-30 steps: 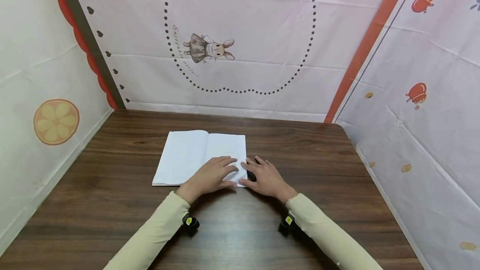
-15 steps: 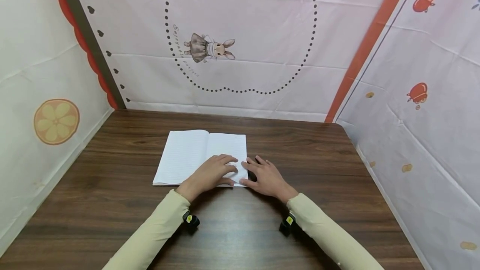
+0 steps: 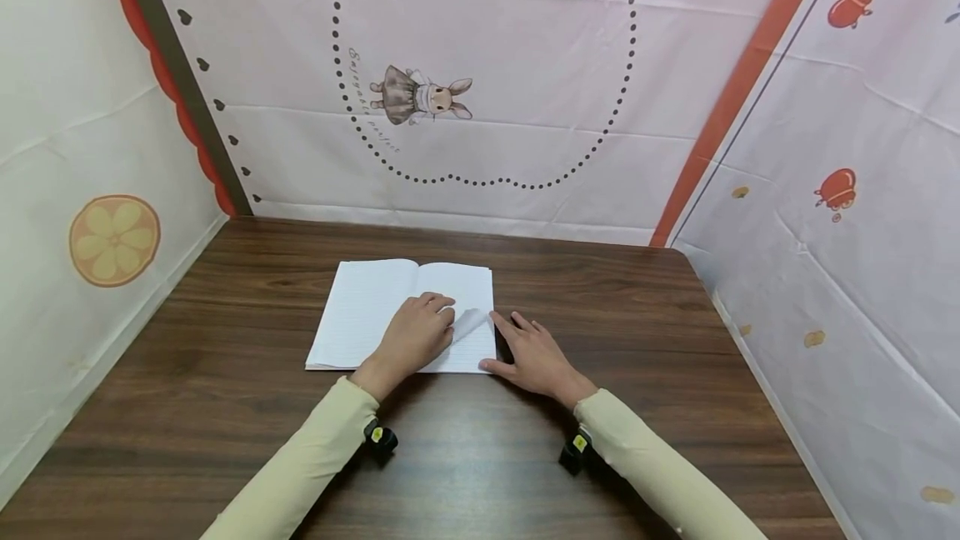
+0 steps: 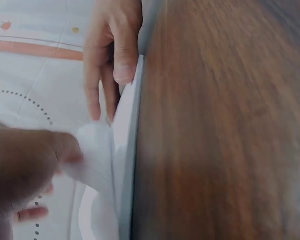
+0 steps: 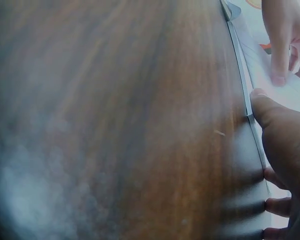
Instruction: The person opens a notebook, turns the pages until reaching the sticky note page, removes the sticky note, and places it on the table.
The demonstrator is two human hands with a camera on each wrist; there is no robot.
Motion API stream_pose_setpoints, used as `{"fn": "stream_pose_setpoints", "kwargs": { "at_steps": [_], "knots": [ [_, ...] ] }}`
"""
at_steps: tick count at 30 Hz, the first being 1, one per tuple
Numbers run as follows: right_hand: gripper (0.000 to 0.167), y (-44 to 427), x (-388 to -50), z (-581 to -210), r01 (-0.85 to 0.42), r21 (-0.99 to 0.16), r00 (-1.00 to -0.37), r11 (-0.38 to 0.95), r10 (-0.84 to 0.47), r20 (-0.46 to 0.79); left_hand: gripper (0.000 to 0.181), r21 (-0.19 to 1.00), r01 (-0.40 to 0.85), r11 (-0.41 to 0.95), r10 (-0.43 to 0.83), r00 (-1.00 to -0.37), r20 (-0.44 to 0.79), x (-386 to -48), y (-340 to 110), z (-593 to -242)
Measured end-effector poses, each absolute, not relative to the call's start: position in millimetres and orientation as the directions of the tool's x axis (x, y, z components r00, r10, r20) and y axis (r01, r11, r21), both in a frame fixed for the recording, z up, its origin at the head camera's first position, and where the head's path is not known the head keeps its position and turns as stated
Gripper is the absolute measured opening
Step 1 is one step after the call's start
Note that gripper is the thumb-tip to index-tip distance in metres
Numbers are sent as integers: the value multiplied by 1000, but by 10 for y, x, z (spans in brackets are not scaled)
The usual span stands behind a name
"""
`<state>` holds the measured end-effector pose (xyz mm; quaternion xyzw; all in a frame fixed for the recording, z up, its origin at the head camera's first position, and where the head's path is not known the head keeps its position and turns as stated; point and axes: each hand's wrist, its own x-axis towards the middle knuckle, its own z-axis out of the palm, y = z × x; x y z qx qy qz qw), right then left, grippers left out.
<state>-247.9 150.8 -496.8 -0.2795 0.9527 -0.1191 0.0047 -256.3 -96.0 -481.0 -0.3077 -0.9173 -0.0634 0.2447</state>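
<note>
A lined notebook (image 3: pixel 367 315) lies spread flat on the table, its pages white. Over its right half, my left hand (image 3: pixel 416 327) pinches a page (image 3: pixel 467 323) near the lower corner, and that page curls up and leftward from the sheets below. In the left wrist view the page (image 4: pixel 97 155) bends beside the blurred left thumb. My right hand (image 3: pixel 531 355) rests at the notebook's right edge with fingers spread. Its thumb (image 5: pixel 265 105) presses the lower right corner in the right wrist view, and its other fingertips touch the table.
The brown wooden table (image 3: pixel 637 307) spreads around the notebook. Printed white cloth (image 3: pixel 517 65) hangs behind it and along both sides. A small black camera (image 3: pixel 381 437) is strapped at the left wrist, another camera (image 3: pixel 574 450) at the right.
My left hand has moved left and slightly away from the body, its fingers drawing in, and the page's corner has lifted and curled. The right hand stays at the notebook's edge.
</note>
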Motion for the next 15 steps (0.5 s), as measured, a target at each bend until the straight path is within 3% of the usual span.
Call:
{"fn": "stream_pose_setpoints", "kwargs": {
  "at_steps": [8,15],
  "knots": [
    [72,1511,-2482,-4975,-558,-225,-825,799,-563,49,20,41,472,881,400,-787,470,-2519,-1038,-4749],
    [70,1519,-2483,-4953,-562,-238,-820,792,-570,41,16,170,451,876,298,-784,544,-2491,-1209,-4667]
  ]
}}
